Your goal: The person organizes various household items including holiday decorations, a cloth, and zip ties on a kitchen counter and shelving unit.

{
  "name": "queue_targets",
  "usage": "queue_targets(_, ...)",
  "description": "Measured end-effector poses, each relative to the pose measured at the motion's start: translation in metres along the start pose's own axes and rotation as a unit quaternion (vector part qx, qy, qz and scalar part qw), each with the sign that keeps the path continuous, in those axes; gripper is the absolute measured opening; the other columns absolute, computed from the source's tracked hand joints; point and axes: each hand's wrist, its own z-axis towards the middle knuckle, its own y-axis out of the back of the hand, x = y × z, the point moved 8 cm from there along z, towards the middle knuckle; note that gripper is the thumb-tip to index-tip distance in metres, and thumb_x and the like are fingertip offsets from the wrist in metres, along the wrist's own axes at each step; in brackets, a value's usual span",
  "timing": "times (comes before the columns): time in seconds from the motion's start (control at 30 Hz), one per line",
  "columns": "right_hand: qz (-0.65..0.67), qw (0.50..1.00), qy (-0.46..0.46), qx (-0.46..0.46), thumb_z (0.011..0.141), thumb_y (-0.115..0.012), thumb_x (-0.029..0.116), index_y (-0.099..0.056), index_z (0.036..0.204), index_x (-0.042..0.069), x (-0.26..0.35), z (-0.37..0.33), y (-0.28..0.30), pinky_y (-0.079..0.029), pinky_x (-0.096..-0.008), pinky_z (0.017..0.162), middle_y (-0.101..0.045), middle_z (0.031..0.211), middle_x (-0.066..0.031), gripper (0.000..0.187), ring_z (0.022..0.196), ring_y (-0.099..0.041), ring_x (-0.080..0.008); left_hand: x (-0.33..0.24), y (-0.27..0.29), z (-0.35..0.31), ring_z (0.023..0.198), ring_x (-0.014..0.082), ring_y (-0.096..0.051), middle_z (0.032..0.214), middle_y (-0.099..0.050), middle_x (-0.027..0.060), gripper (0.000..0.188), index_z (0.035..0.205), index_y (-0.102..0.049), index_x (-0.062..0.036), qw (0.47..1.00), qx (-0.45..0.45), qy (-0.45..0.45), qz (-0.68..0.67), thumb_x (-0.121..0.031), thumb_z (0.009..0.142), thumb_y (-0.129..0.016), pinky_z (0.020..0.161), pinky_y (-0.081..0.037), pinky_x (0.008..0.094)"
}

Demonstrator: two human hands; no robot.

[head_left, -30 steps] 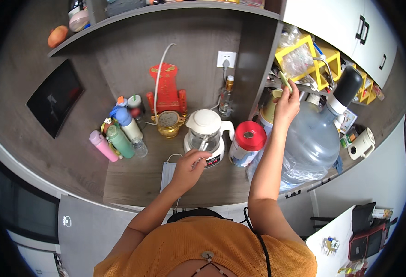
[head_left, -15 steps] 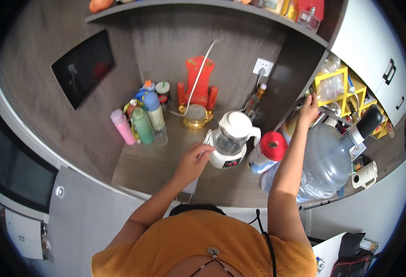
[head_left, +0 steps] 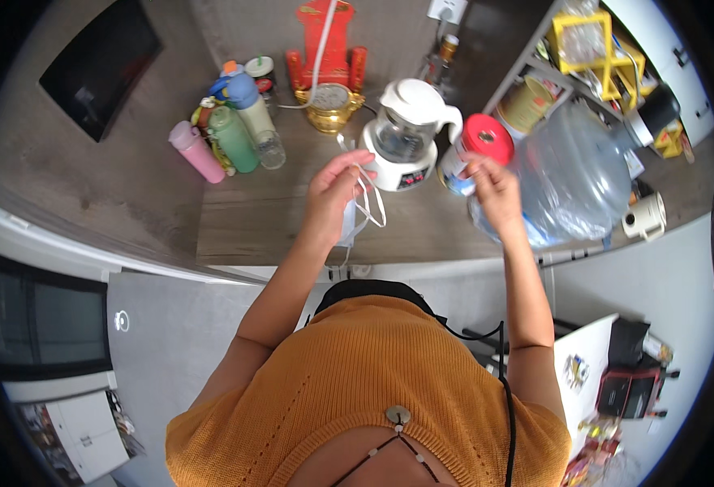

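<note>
My left hand (head_left: 339, 191) is closed on a looped white cord (head_left: 379, 213), just left of the glass kettle (head_left: 406, 134) with white lid and base. A pale blue flat piece (head_left: 348, 225) hangs or lies beneath that hand; whether the cord joins it I cannot tell. In front of the red-lidded can (head_left: 487, 140) is my right hand (head_left: 496, 195), thumb and fingers pinched together. Anything inside that pinch is too small or hidden to make out. To its right stands a large clear water jug (head_left: 578, 166) with a black-topped pump.
Several bottles, among them a pink one (head_left: 197, 152) and a green one (head_left: 234, 140), stand at the left. Behind the kettle are a gold pot (head_left: 331, 114) and a red stand (head_left: 324, 40). Yellow organizers (head_left: 582, 42) fill the right shelf. The counter's front edge (head_left: 243, 264) runs before me.
My right hand has come back from the right shelf to the red-lidded can. The left hand has lifted white cord loops into sight. The view has tilted lower, toward me.
</note>
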Motion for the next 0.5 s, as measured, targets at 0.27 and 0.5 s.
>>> queue_targets(0.27, 0.010, 0.982, -0.186, -0.011, 0.087, -0.052, 0.016, -0.061, 0.104, 0.009, -0.046, -0.142, 0.006, -0.039, -0.0193, 0.053, -0.061, 0.073, 0.0014, 0.021, 0.056, -0.044, -0.0028, 0.052, -0.038, -0.010, 0.091, 0.0185, -0.055, 0.113, -0.053, 0.0119, 0.034, 0.117, -0.047, -0.0007, 0.995, 0.068, 0.043, -0.056, -0.005, 0.084, -0.051, 0.079, -0.046, 0.0320)
queue_targets(0.5, 0.107, 0.941, -0.314, -0.073, 0.089, -0.049, 0.017, -0.059, 0.106, 0.007, -0.068, -0.249, 0.049, -0.035, -0.0173, 0.046, -0.059, 0.075, 0.0015, 0.022, 0.050, -0.038, -0.0032, 0.118, -0.099, -0.053, 0.079, 0.0128, -0.055, 0.116, -0.048, 0.0115, 0.043, 0.123, -0.042, -0.0044, 0.982, 0.113, 0.150, 0.018, 0.002, 0.081, -0.047, 0.068, -0.048, 0.0269)
